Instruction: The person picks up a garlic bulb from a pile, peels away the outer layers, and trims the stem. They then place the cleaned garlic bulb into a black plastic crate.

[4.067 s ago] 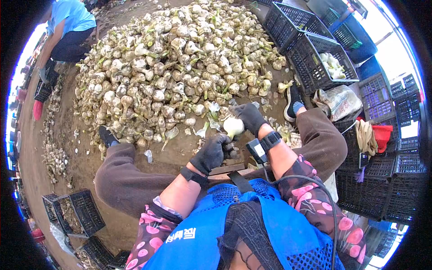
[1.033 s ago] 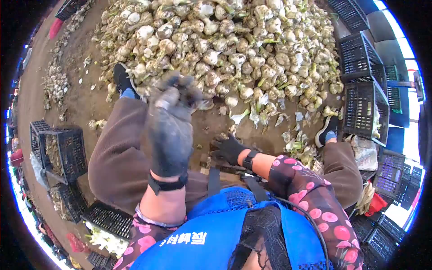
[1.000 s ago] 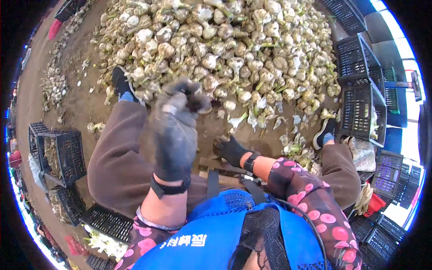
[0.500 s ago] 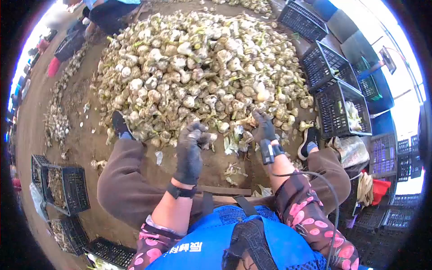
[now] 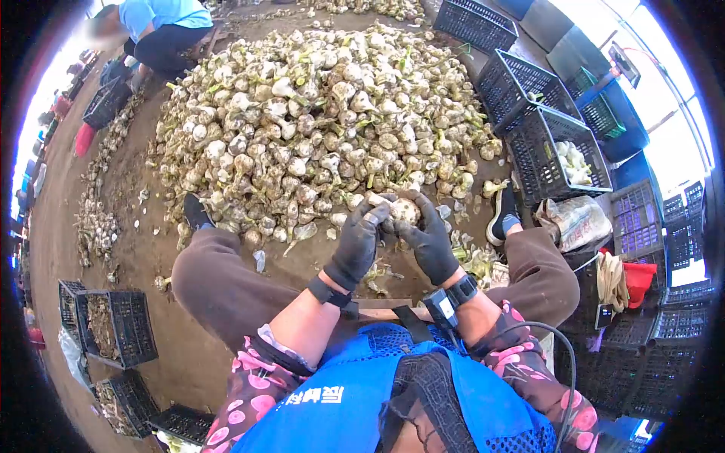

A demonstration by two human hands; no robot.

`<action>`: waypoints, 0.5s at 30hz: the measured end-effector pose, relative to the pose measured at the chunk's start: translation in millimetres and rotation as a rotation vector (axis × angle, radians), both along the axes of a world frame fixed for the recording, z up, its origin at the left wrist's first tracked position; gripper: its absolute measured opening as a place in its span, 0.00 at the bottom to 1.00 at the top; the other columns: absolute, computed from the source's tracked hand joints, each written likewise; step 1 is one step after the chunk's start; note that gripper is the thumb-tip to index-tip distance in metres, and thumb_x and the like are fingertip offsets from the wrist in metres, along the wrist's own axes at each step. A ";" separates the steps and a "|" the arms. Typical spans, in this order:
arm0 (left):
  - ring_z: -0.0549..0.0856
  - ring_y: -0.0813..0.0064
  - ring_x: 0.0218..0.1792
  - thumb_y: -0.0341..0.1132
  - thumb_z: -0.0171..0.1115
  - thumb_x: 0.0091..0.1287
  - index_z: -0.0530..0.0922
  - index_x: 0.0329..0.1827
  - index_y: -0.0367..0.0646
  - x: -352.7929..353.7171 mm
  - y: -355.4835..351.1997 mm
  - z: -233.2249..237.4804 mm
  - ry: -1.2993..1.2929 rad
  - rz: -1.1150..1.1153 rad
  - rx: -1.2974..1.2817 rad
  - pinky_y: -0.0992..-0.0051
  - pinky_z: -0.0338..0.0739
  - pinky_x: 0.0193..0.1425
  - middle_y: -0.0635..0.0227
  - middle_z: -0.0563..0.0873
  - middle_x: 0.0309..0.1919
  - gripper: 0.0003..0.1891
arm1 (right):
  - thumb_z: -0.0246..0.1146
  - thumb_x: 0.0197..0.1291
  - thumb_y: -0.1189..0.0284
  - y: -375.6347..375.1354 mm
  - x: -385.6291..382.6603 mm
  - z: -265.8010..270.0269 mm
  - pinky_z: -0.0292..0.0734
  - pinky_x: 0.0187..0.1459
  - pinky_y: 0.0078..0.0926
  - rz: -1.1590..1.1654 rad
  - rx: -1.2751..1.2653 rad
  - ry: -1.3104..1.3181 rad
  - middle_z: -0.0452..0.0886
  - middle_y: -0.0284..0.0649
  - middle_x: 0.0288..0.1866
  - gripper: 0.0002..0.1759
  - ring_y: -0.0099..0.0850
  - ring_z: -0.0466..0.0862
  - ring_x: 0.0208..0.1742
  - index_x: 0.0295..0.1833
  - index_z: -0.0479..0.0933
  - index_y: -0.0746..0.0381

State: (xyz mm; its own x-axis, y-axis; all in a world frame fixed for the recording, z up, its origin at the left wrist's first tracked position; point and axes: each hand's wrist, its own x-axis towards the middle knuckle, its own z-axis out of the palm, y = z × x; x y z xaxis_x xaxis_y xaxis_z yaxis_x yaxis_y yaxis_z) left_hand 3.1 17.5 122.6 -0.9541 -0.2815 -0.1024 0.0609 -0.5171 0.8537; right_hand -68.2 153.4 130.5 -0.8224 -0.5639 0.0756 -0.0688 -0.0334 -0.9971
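In front of my lap, both dark-gloved hands meet around a garlic bulb [image 5: 405, 212]. My right hand [image 5: 432, 240] curls its fingers and thumb about the bulb's right side. From the left, my left hand [image 5: 361, 240] is closed against the same bulb, its fingertips near a pale piece like a stem; the gloves partly hide it. Just beyond my hands rises a large heap of garlic bulbs [image 5: 317, 121], many with stubby stems. Peeled skins and leaf scraps [image 5: 472, 260] lie on the ground near my right hand.
Black crates stand on the right, one crate [image 5: 532, 166] with pale trimmed garlic. A white sack [image 5: 578, 224] lies near my right foot. More crates [image 5: 121, 325] are at the left. Another person [image 5: 170, 38] crouches behind the heap at upper left.
My hands have come together; the right moved left and now grips the garlic bulb with the left. The crouching person shows more fully as the view shifted.
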 end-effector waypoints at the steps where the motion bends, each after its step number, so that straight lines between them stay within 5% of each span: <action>1: 0.82 0.80 0.39 0.38 0.52 0.72 0.75 0.57 0.41 -2.6 -1.8 -2.8 0.018 -0.053 0.158 0.74 0.78 0.46 0.71 0.82 0.43 0.15 | 0.65 0.58 0.66 3.5 3.1 9.0 0.69 0.59 0.31 0.007 0.044 0.009 0.75 0.44 0.56 0.26 0.34 0.75 0.59 0.60 0.69 0.65; 4: 0.81 0.80 0.40 0.39 0.54 0.71 0.77 0.53 0.41 -5.6 0.5 5.3 0.079 -0.156 0.376 0.74 0.77 0.48 0.70 0.83 0.43 0.14 | 0.71 0.51 0.64 10.4 0.6 15.6 0.70 0.60 0.34 -0.057 0.235 0.283 0.76 0.49 0.57 0.32 0.42 0.76 0.59 0.59 0.70 0.65; 6: 0.80 0.81 0.40 0.39 0.56 0.70 0.78 0.50 0.41 -1.7 15.4 22.4 -0.032 0.095 -0.271 0.77 0.75 0.48 0.70 0.83 0.42 0.12 | 0.73 0.46 0.67 13.8 1.1 22.6 0.75 0.54 0.36 -0.132 0.416 0.863 0.78 0.48 0.52 0.32 0.43 0.80 0.52 0.58 0.71 0.65; 7: 0.78 0.83 0.40 0.35 0.59 0.68 0.79 0.48 0.41 -0.7 14.5 25.1 -0.050 0.086 -0.327 0.79 0.74 0.46 0.72 0.82 0.40 0.10 | 0.75 0.40 0.67 13.5 2.0 25.7 0.76 0.53 0.38 -0.141 0.383 0.878 0.79 0.50 0.49 0.33 0.49 0.79 0.51 0.55 0.73 0.64; 11: 0.78 0.82 0.38 0.29 0.60 0.64 0.76 0.52 0.41 0.4 5.9 14.5 -0.018 -0.026 -0.059 0.77 0.76 0.44 0.73 0.80 0.39 0.14 | 0.76 0.42 0.59 16.6 2.2 23.3 0.73 0.58 0.38 -0.073 0.436 0.829 0.77 0.52 0.55 0.38 0.48 0.77 0.57 0.57 0.71 0.65; 15: 0.79 0.80 0.41 0.29 0.58 0.64 0.73 0.56 0.41 4.3 -0.7 18.0 -0.003 -0.108 -0.054 0.78 0.76 0.46 0.70 0.81 0.42 0.16 | 0.76 0.41 0.59 13.1 2.2 34.6 0.74 0.57 0.37 -0.081 0.434 0.678 0.77 0.51 0.55 0.38 0.48 0.78 0.56 0.56 0.72 0.65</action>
State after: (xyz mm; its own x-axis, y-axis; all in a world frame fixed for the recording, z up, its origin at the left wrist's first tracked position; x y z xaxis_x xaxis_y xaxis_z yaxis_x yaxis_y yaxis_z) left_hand 7.5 16.8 140.6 -0.9788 -0.1825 -0.0933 0.0045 -0.4741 0.8805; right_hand -66.0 166.5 165.1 -0.7160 -0.5978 0.3604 -0.6485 0.3786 -0.6604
